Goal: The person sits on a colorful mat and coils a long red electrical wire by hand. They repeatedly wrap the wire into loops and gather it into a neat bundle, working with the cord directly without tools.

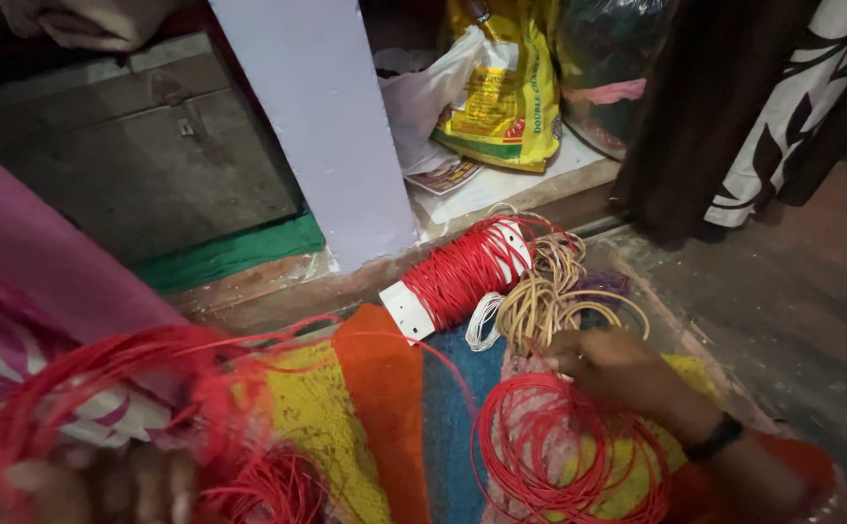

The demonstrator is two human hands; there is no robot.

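Note:
My right hand (613, 374) reaches over a colourful woven mat (385, 408), fingers closed at the edge of a pile of cream rings (550, 296). Loose red wire loops (550, 451) lie just beneath this hand. A spool wound with red wire (462, 272), with white end plates, lies on its side past the rings. My left hand (103, 483), blurred at the lower left, is closed on a tangled bundle of red wire loops (123, 388). A thin red strand runs from that bundle toward the spool.
A pale lilac pillar (317, 126) stands behind the spool. A yellow printed bag (506, 97) and a white plastic bag (423, 97) sit on a ledge. A dark curtain (715, 107) hangs at right. Pink cloth (26, 262) covers the left; bare floor (792, 311) at right.

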